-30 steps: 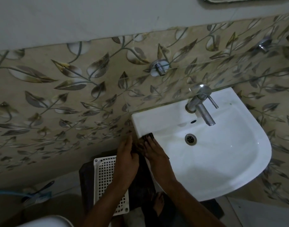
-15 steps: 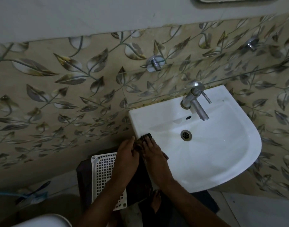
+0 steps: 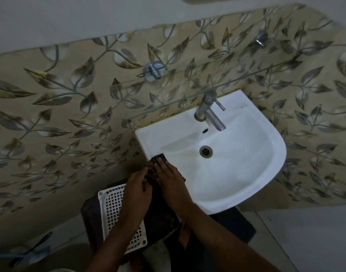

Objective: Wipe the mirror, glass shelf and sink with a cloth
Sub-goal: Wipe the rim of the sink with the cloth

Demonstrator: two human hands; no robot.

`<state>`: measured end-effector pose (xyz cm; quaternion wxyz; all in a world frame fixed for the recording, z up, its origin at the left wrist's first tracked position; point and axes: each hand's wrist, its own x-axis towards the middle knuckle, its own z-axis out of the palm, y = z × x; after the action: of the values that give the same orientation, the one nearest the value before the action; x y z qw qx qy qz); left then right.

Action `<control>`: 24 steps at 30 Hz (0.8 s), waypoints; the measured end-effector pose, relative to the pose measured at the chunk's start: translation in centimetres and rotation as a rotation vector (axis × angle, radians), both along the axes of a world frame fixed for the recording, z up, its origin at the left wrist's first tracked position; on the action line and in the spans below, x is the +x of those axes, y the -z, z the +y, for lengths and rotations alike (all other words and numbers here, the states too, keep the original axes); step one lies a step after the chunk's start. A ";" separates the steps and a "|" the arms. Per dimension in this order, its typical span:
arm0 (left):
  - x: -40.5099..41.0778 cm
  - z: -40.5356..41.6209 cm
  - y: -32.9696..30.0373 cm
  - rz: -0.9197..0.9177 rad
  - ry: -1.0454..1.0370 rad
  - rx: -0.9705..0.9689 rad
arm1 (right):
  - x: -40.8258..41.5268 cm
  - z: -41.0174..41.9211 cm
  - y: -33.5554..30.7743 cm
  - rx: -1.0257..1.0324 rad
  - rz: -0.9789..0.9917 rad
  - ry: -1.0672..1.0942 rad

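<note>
Head view. Sink (image 3: 237,173), white, wall-mounted right of centre; tap (image 3: 209,111) at the far rim, drain (image 3: 205,151) in the bowl. Cloth (image 3: 157,159), dark, draped over the sink's near-left rim, judged placed there so that edge is wiped. Right hand (image 3: 171,178) is laid flat on the cloth, fingers extended, pressing it to the rim. Left hand (image 3: 137,186) is set just beside it, fingers on the cloth's hanging part; whether they pinch it cannot be told in the dim light. Glass shelf (image 3: 187,91) is fixed above the sink on chrome brackets, bare. Basket (image 3: 113,209), white lattice, stands below on the floor.
</note>
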<state>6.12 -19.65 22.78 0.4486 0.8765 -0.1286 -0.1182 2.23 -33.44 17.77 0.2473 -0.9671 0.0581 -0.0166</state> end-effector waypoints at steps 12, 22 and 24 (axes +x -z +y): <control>-6.8 -1.5 1.4 -0.031 0.327 0.133 | -14.2 -2.2 2.0 -0.042 -0.018 0.132; -4.8 -1.4 1.1 -0.059 0.356 0.209 | -11.4 2.4 0.9 -0.082 0.066 0.357; -4.4 -1.1 1.3 -0.079 0.369 0.231 | -11.0 2.8 0.7 -0.052 0.065 0.357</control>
<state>1.71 -20.78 21.47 0.3104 0.8877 -0.2898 -0.1779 -8.77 -30.60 17.04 0.2132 -0.9475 0.2364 -0.0305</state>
